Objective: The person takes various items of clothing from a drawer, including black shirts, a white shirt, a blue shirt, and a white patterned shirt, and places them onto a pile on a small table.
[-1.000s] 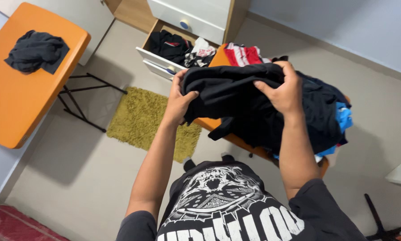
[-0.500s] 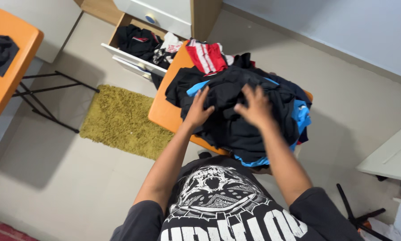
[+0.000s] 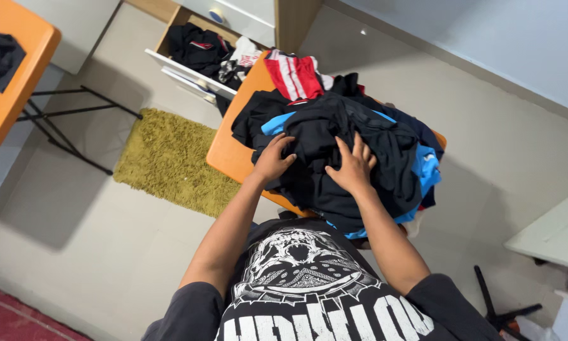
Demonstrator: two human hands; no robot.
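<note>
Both hands flat, fingers spread, nothing clamped: left hand and right hand pressing the black garment atop the pile, frame centre. Better to gather one layer only, clear of the blue shirt.

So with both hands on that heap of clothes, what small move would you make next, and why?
Probably close the fingers on the top black garment and lift it. Left hand and right hand lie spread on it, gripping nothing, and it tops the pile on the orange table.
</note>
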